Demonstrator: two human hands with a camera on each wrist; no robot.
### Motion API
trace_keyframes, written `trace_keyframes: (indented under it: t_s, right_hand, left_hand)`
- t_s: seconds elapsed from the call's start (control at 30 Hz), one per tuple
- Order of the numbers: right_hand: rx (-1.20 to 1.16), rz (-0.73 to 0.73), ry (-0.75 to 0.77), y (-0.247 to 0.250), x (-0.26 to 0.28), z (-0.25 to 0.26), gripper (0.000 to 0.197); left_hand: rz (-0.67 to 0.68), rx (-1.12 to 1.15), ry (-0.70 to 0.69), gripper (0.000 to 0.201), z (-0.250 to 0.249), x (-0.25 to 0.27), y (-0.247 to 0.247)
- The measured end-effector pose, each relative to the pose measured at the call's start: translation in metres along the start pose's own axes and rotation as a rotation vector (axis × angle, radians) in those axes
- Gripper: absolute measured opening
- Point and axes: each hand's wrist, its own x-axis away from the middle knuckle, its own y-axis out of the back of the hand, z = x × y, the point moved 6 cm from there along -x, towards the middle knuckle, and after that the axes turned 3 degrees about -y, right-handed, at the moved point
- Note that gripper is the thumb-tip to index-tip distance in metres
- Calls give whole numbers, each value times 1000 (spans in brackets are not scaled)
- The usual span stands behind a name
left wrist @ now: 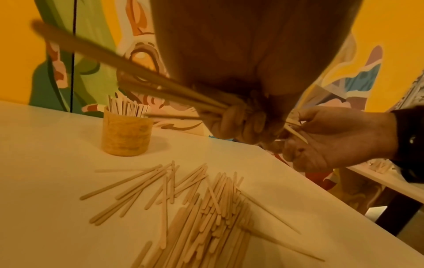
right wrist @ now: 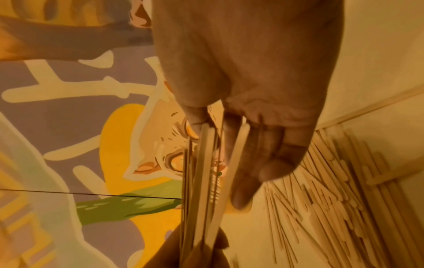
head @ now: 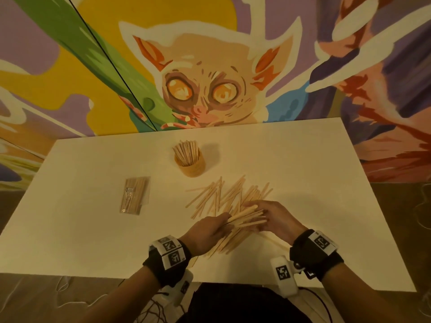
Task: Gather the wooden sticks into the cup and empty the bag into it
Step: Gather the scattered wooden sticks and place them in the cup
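A bag [head: 134, 196] of sticks is being observed flat on the table [head: 81, 229], at left. Right of it, the cup [head: 190, 165] is being observed upright, crowded with sticks. Nearer, loose sticks [head: 217, 197] are being seen scattered. A bundle of sticks [head: 247, 217] is being gripped by the left hand [head: 207, 231] and pinched between thumb and fingers of the right hand [head: 277, 220].

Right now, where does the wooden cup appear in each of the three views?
Head: the cup stands above centre, beyond the loose sticks.
Left wrist: the cup is left of centre, behind the loose sticks.
Right wrist: not in it.
Shared landmark: the loose sticks, which lie at lower right in the right wrist view.
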Motion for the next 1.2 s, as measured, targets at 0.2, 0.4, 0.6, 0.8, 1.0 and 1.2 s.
trace_keyframes:
  t_s: [0.2, 0.4, 0.6, 0.8, 1.0, 1.2]
  right_hand:
    - [155, -74, 74, 0, 0, 6, 37]
    - [262, -41, 84, -25, 0, 1, 31]
    - [241, -61, 178, -33, -6, 4, 18]
    - [178, -102, 203, -29, -13, 2, 18]
    - [132, -83, 132, -32, -18, 6, 18]
    - [137, 43, 39, -36, -24, -6, 20]
  left_hand:
    - [49, -20, 16, 25, 3, 4, -6]
    - [32, -2, 4, 17, -2, -7, -3]
    - [-37, 7, 55, 42, -5, -14, 5]
    - [-65, -75, 111, 54, -3, -23, 7]
    - [-66, -140, 238, 81, -3, -29, 7]
    - [-14, -204, 181, 98, -13, -33, 13]
